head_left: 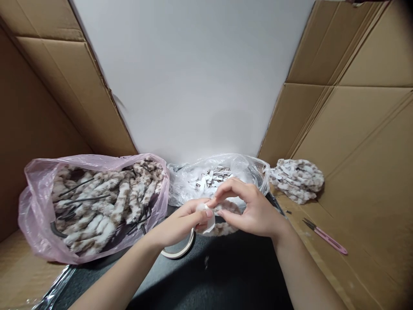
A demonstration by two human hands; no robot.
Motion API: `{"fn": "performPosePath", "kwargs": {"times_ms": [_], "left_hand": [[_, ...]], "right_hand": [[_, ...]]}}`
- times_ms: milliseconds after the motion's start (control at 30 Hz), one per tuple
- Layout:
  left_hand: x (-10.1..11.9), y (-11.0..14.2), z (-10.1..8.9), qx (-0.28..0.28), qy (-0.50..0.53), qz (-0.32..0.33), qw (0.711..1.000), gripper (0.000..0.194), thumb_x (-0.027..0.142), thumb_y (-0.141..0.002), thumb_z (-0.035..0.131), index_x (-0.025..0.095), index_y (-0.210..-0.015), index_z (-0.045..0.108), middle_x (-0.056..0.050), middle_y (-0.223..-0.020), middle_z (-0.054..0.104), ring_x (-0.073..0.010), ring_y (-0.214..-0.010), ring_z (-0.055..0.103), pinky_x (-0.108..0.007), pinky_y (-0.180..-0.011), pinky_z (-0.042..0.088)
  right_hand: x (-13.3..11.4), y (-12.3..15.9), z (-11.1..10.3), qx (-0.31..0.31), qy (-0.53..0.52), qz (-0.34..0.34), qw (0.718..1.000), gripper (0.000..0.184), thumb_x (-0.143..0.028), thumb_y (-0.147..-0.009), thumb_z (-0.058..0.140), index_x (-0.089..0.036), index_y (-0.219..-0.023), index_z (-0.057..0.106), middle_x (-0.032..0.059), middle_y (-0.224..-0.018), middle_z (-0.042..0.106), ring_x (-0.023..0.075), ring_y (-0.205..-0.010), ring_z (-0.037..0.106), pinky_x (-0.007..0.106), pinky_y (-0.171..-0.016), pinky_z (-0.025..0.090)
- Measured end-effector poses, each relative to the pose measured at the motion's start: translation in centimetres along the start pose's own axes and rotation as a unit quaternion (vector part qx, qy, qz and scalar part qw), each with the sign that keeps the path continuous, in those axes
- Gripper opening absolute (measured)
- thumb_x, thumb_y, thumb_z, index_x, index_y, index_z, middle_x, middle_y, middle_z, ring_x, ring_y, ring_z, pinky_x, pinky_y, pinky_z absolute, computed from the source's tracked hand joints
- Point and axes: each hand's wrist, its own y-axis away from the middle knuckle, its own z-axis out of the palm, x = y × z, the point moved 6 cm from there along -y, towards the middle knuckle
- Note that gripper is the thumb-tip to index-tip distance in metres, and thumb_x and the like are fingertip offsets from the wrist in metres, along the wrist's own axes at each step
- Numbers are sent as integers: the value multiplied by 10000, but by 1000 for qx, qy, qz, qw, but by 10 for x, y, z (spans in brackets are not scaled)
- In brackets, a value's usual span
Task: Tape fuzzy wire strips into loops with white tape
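Note:
A loop of white-and-brown furry band hangs between my hands above the dark work surface. My left hand is closed around one part of the band, with its thumb pressing on it. A thin white strip, like tape or paper, hangs down from under that thumb. With index finger and thumb bent toward that same spot, my right hand grips the band; its other fingers hide part of it. Below my left wrist lies a roll of pale tape, partly covered by my arm.
A pink plastic bag at left holds furry bands and black cords. Behind my hands, a clear bag holds white scraps. At right lie a furry bundle and pink thread snips. Cardboard walls stand at both sides.

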Motion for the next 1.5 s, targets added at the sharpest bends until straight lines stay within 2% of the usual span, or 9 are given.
{"fn": "performPosePath", "kwargs": {"times_ms": [167,300,433,567,767,900,1133,1333,1500], "left_hand": [[20,5,-4,70,-238,74,966,232,309,-935,404,183,-767,504,11,-704,494,-144,-659,460,-261,-623,367],[26,8,-2,99,-494,102,858,187,225,-904,401,191,-729,458,16,-639,500,-162,-596,453,-301,-619,324],[24,7,8,84,-614,156,769,69,153,-836,438,179,-828,502,-18,-730,591,-184,-641,524,-337,-664,322],[20,5,14,64,-659,176,728,112,151,-803,483,175,-903,528,-29,-758,622,-201,-690,569,-348,-677,329],[18,3,14,70,-689,188,697,26,165,-795,496,187,-790,508,-23,-726,605,-202,-669,554,-349,-647,314],[17,3,13,64,-673,187,713,44,181,-822,473,185,-785,498,-20,-724,579,-197,-656,523,-352,-652,309],[21,3,4,76,-568,180,799,183,137,-932,302,176,-944,480,-35,-830,563,-186,-733,497,-342,-741,385],[15,6,-1,79,-458,178,868,75,180,-958,386,207,-968,455,-47,-966,592,-190,-912,516,-308,-801,428],[6,5,-1,77,-381,142,910,72,204,-956,408,212,-940,477,-27,-889,578,-163,-825,520,-271,-731,424]], "right_hand": [[12,-2,0,9,-102,72,992,234,-179,-782,669,-210,-990,566,33,-975,673,186,-955,627,340,-897,475],[36,-4,13,-42,-198,182,962,305,-480,-885,551,-179,-894,597,23,-827,648,150,-776,628,272,-724,505],[58,1,38,-136,-316,288,894,483,-625,-895,409,-171,-881,576,0,-594,635,124,-506,599,226,-505,465],[70,5,46,-142,-341,352,860,351,-533,-857,535,-185,-866,574,-9,-547,635,130,-427,587,196,-376,397],[75,3,35,-64,-327,359,872,267,-254,-705,710,-176,-916,566,-69,-509,580,84,-426,531,154,-386,374],[82,1,38,-36,-361,339,868,398,-146,-603,716,-178,-942,510,-68,-542,629,64,-393,493,147,-392,354],[89,0,35,19,-332,338,880,361,-137,-598,692,-192,-894,492,-52,-583,656,52,-379,472,137,-377,322],[86,-1,33,25,-313,339,887,356,-141,-597,697,-189,-883,492,-40,-590,669,64,-386,483,145,-358,342],[88,-2,28,41,-325,322,888,425,-187,-585,776,-191,-896,486,-51,-590,663,64,-405,481,150,-377,346]]}}
